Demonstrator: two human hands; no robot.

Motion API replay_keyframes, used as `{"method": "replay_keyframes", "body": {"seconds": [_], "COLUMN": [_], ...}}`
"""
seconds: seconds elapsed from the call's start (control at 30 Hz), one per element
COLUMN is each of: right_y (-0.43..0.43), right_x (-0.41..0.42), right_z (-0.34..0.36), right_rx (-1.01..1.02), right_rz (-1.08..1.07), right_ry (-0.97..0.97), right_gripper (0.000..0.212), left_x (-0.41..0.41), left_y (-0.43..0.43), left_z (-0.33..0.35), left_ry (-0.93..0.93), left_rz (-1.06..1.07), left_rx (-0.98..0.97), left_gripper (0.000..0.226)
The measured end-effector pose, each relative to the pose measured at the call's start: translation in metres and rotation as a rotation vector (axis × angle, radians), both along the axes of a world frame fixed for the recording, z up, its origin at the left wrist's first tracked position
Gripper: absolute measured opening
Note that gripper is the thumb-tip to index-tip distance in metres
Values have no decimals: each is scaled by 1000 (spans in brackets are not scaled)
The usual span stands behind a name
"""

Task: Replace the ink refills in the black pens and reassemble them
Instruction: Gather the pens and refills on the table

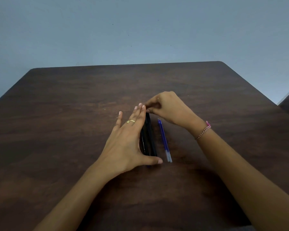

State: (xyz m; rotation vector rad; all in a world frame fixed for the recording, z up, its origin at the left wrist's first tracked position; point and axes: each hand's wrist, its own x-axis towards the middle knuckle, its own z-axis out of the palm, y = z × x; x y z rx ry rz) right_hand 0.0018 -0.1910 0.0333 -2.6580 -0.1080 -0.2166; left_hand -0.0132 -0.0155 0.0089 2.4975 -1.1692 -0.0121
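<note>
Two blue refills (164,140) beside bunched black pens (149,139).

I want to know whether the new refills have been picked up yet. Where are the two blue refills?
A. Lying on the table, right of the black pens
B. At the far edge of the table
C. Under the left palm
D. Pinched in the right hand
A: the blue refills lie side by side on the table, right of the black pens, while the left hand and right hand are on the pens.
</note>
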Motion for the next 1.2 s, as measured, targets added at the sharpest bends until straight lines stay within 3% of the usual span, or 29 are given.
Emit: {"method": "replay_keyframes", "body": {"seconds": [0.4, 0.67, 0.73, 0.8, 0.9, 1.07, 1.2], "right_y": [20, 23, 20, 17, 14, 18, 16], "right_x": [-4, -6, -8, -9, -13, -16, -17], "right_z": [11, 9, 9, 10, 13, 15, 16], "right_rx": [441, 689, 802, 899, 1018, 1208, 1206], "right_rz": [-153, -147, -145, -146, -144, -113, -136], "right_ry": [-82, -124, -124, -119, -103, -130, -164], "right_gripper": [22, 28, 30, 29, 26, 17, 19], "left_x": [0, 4, 4, 2, 3, 13, 15], "left_y": [2, 2, 2, 2, -7, -32, -40], "left_z": [5, 2, 4, 8, 14, 29, 34], "left_ry": [-47, -40, 57, 312, 582, 621, 706], "left_rz": [26, 8, -6, 9, 120, 318, 297], "left_rx": [-82, -161, -220, -339, -552, -763, -795], "left_gripper": [136, 137, 137, 134, 110, 29, 27]}}
